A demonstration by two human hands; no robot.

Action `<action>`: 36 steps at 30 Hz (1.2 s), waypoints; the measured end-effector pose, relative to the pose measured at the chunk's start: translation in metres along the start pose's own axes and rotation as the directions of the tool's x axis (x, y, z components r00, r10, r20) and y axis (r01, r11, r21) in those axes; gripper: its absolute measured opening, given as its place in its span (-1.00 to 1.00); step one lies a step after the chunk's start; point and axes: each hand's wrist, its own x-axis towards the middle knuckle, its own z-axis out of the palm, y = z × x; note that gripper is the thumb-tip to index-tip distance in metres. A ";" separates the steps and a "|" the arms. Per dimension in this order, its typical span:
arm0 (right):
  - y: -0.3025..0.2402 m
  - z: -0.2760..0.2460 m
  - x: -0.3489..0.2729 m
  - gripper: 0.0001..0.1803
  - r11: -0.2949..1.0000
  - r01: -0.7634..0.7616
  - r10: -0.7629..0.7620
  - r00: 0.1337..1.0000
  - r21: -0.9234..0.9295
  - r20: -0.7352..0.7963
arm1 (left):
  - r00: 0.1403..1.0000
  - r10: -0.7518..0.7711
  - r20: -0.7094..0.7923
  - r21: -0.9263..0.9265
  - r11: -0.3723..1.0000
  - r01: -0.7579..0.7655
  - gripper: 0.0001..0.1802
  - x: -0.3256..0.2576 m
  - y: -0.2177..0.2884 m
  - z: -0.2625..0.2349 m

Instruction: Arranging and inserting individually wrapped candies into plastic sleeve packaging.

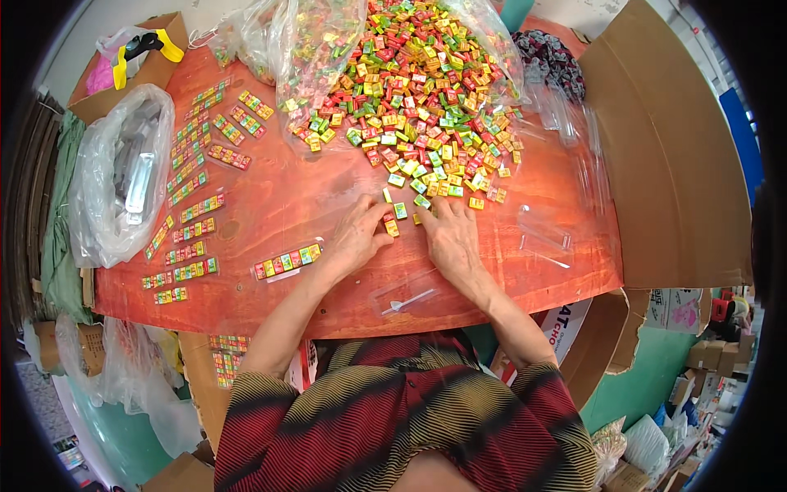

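Note:
My left hand (357, 235) is curled at the near edge of a heap of small colourful boxes (426, 90). Its thumb and fingers close around a couple of red and yellow little boxes (392, 225). A green and white box (400, 211) stands just beyond its fingertips. My right hand (453, 238) rests palm down, fingers apart, its tips among the nearest loose boxes; a yellow one shows partly by its thumb. Left of my left forearm lies a clear tray filled with a row of boxes (287, 261). An unfilled clear tray (406, 300) lies near the front edge.
Several filled strips (193, 207) lie on the red table's left side. A clear plastic bag of trays (123, 176) stands at the left edge. More clear trays (545, 238) lie right. A tall cardboard sheet (668, 156) borders the right side; a yellow-black tape dispenser (147, 53) sits far left.

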 end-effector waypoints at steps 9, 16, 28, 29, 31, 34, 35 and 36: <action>-0.019 0.033 0.002 -0.62 0.975 0.205 -0.199 0.978 0.085 -0.067 | 0.999 0.017 0.042 0.227 0.974 -0.026 -0.70 -0.004 -0.005 -0.010; -0.021 0.021 0.000 -0.69 0.989 0.001 -0.011 0.998 0.151 0.061 | 0.995 0.038 -0.089 0.083 0.996 -0.031 -0.59 -0.014 0.000 0.003; 0.024 0.001 -0.014 -0.58 0.934 -0.198 0.176 0.979 0.296 0.098 | 0.996 -0.041 -0.078 0.009 0.999 0.042 -0.65 -0.003 0.004 0.006; 0.025 0.002 -0.015 -0.57 0.931 -0.214 0.185 0.975 0.295 0.121 | 0.987 -0.133 -0.086 -0.116 0.986 0.123 -0.66 -0.003 0.005 0.011; 0.029 0.001 -0.017 -0.59 0.934 -0.200 0.183 0.979 0.297 0.085 | 0.972 -0.222 -0.080 -0.242 0.950 0.197 -0.67 -0.003 0.005 0.018; 0.030 -0.008 -0.017 -0.63 0.957 -0.172 0.167 0.985 0.232 0.041 | 0.971 -0.106 -0.216 -0.181 0.981 0.067 -0.66 -0.011 0.004 0.024; 0.030 -0.011 -0.015 -0.65 0.974 -0.157 0.153 0.988 0.163 0.034 | 0.958 0.035 -0.285 0.022 0.999 -0.030 -0.66 -0.014 0.001 0.024; 0.030 -0.011 -0.013 -0.65 0.973 -0.161 0.158 0.987 0.163 0.032 | 0.928 0.190 -0.319 0.228 0.966 -0.119 -0.66 -0.015 0.000 0.024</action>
